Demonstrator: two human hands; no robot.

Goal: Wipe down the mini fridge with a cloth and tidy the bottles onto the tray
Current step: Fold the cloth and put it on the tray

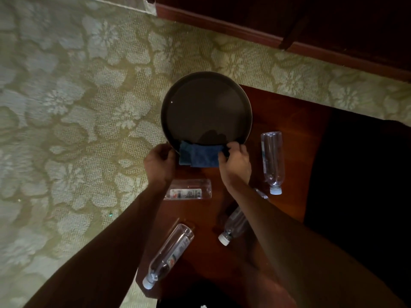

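Note:
A round dark tray rests on a reddish wooden top, overhanging its left edge. A folded blue cloth lies over the tray's near rim. My left hand grips the near-left rim of the tray. My right hand holds the cloth's right end against the near-right rim. Several clear plastic bottles lie on their sides on the wood: one to the right of my right hand, one between my forearms, one near the front left edge, one partly under my right forearm.
A green floral carpet covers the floor on the left and behind. Dark wooden furniture with a red-brown base stands at the back right. A black area borders the wooden top on the right.

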